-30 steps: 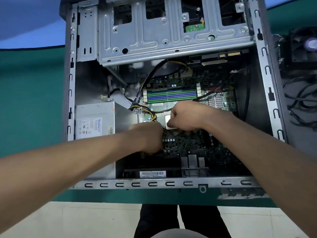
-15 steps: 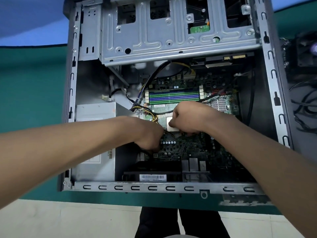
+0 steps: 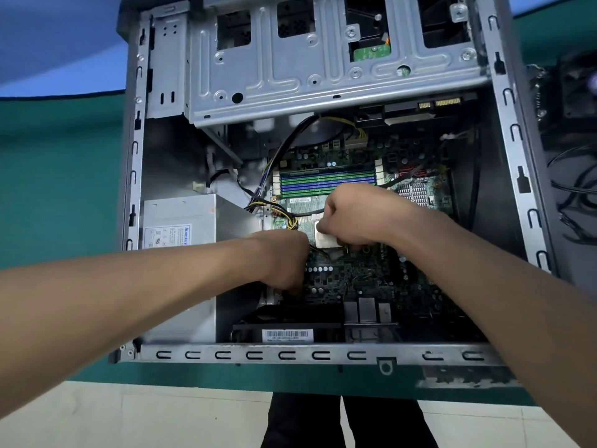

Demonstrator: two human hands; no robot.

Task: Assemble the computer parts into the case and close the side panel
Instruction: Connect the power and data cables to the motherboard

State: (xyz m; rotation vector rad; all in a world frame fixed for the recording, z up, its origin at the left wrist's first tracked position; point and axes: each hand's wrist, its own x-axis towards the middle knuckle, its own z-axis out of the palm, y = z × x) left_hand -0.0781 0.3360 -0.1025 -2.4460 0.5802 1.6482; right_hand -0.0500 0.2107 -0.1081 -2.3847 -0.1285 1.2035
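The open grey computer case (image 3: 290,354) lies on its side on a green table. Inside is the motherboard (image 3: 355,279) with green and blue memory slots (image 3: 326,184). My right hand (image 3: 358,218) hovers over the middle of the board, thumb and curled fingers pinching the right edge of the silver CPU (image 3: 324,238). My left hand (image 3: 284,260) reaches in from the left, fingers curled down at the board's left edge. The yellow and black power cable (image 3: 290,221) runs under it; what the fingertips hold is hidden.
A grey power supply (image 3: 181,221) fills the case's left side. The metal drive cage (image 3: 323,59) spans the top. A black fan with a barcode label (image 3: 287,331) sits at the near wall. A loose cooler fan and black cables (image 3: 578,88) lie on the table at the right.
The view has drifted slightly, so the case sits a little higher and further right in the frame. My left hand has dipped lower on the board's left edge. The right hand stays at the CPU.
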